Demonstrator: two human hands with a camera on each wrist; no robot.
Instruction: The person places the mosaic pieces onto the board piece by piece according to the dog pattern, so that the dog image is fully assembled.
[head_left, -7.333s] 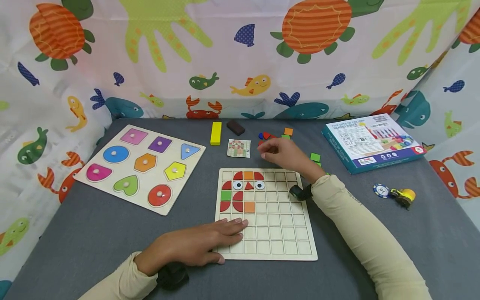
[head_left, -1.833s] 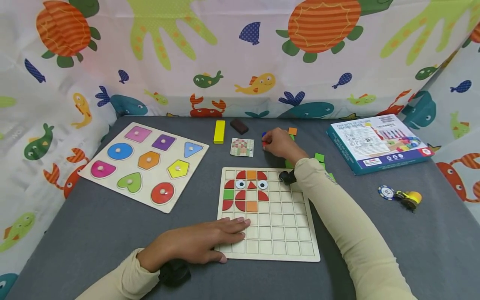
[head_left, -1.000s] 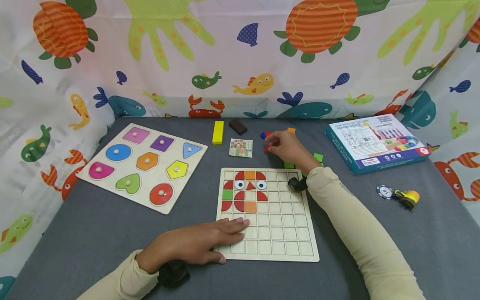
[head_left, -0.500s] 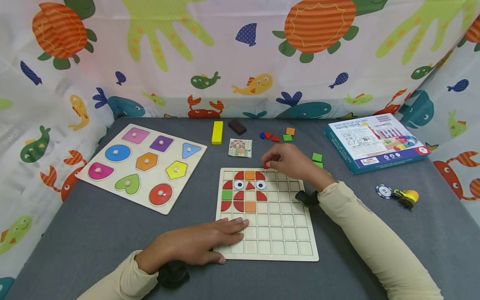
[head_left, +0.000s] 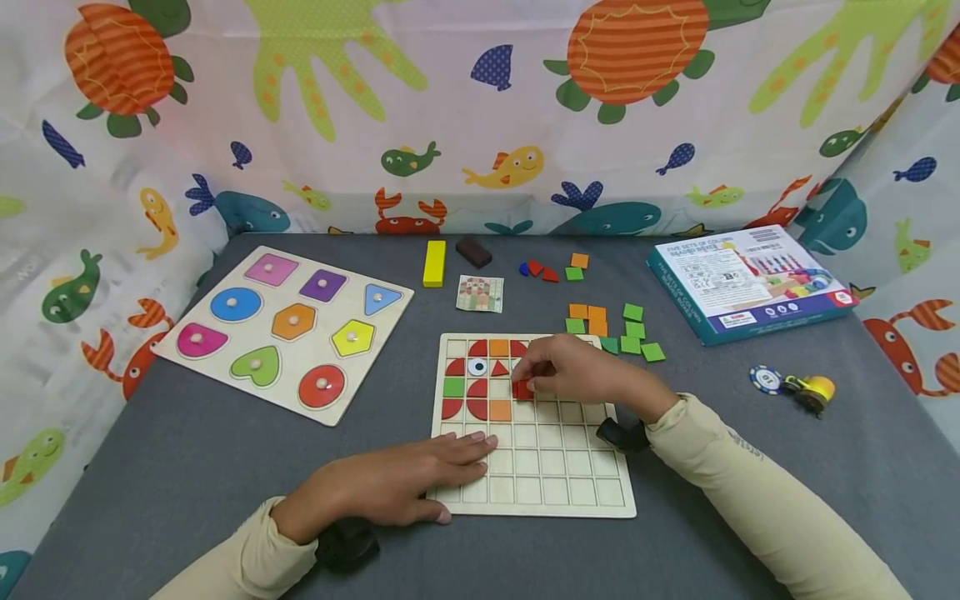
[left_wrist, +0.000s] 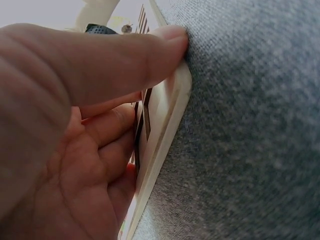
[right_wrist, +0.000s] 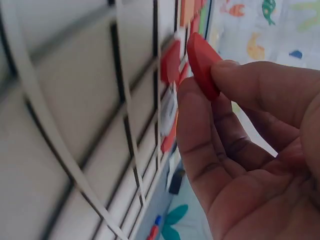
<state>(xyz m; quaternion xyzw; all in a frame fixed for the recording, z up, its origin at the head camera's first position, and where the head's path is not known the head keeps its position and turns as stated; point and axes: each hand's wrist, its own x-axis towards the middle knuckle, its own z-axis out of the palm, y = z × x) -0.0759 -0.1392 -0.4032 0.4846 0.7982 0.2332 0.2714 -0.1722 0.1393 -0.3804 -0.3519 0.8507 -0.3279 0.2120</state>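
Observation:
My right hand (head_left: 573, 371) pinches a red curved-edged tile (right_wrist: 202, 65) between thumb and fingertips, over the wooden grid board (head_left: 570, 492). Under those fingertips lies the board's third row, and one eye tile is hidden by the hand. My left hand (head_left: 405, 483) rests on the board's lower left corner with its fingers stretched out; the left wrist view shows the thumb (left_wrist: 160, 50) at the board's edge. Red curved tiles (head_left: 477, 409), an eye tile (head_left: 477, 367), a green square (head_left: 453, 387) and orange squares (head_left: 500, 410) sit in the upper left cells.
Loose green squares (head_left: 633, 330) and orange squares (head_left: 597, 321) lie behind the board, with red tiles (head_left: 550, 274) farther back. A small pattern card (head_left: 480, 294), yellow block (head_left: 434, 264) and dark block (head_left: 473, 252) stand nearby. A shape puzzle (head_left: 330, 417) is left, a box (head_left: 750, 283) right.
A red curved tile now sits beside the third-row cells, absent 7.3 s ago. My right hand has since picked another red tile from the pile and brought it over the board. My left hand stays.

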